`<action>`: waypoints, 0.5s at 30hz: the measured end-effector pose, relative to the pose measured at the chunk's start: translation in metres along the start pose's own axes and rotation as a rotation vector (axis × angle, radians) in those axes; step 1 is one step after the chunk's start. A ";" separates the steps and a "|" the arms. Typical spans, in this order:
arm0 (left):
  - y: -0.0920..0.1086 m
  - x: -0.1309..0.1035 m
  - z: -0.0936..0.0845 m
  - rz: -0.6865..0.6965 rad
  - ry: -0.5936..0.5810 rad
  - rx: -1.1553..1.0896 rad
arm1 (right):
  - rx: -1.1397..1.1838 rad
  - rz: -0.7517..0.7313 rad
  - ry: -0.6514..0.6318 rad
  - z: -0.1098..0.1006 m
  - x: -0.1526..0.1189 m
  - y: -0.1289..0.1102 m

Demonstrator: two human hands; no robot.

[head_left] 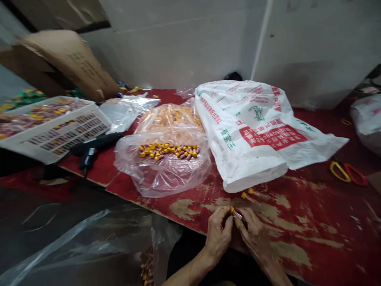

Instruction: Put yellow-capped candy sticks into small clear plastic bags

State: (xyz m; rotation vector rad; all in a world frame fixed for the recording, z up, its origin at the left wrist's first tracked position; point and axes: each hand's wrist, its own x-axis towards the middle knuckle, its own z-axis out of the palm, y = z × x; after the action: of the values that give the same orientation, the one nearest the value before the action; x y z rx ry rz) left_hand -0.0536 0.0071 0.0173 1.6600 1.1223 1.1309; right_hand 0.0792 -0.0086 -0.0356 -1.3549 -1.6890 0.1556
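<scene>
Yellow-capped tube (pixel 237 215) at red table's (pixel 342 258) near edge | my left hand (pixel 218 228) pinches cap end, right hand (pixel 254 232) the other | likely light, slick, stiffish; best held by cap and body.

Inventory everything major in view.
Small yellow-capped tube: 1, brownish, held
Crumpled plastic bag: 1, clear, centre
Piled tubes: many, yellow-capped, in bag
Printed sack: 1, white, beside bag
Loose tubes: 2, yellow-capped, near sack
Looped scissors: 1, yellow/red, right
Slatted plastic crate: 1, white, left
Pistol-shaped tool: 1, black, by crate
Cardboard box: 1, brown, behind crate
Worn tabletop: 1, red, underneath
Left hand: 1, bare, holding tube
Right hand: 1, bare, likewise
</scene>
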 end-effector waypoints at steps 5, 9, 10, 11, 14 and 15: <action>0.004 0.055 -0.056 0.232 0.388 0.486 | -0.400 -0.241 0.032 0.008 0.019 0.006; -0.011 0.134 -0.108 0.116 0.463 0.781 | -0.423 -0.251 0.086 0.002 0.021 0.007; -0.017 0.154 -0.117 0.105 0.436 0.790 | -0.422 -0.243 0.113 -0.001 0.022 0.009; -0.022 0.173 -0.123 0.099 0.402 0.787 | -0.425 -0.230 0.141 -0.005 0.023 0.012; -0.035 0.214 -0.129 0.094 0.276 0.761 | -0.467 -0.155 0.198 -0.019 0.034 0.028; -0.038 0.222 -0.128 0.092 0.240 0.744 | -0.479 -0.124 0.205 -0.024 0.041 0.037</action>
State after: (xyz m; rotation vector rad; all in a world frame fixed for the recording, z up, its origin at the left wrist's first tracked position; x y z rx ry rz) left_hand -0.1399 0.2462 0.0656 2.1832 1.7852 1.0504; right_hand 0.1236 0.0287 -0.0211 -1.5412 -1.6877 -0.4727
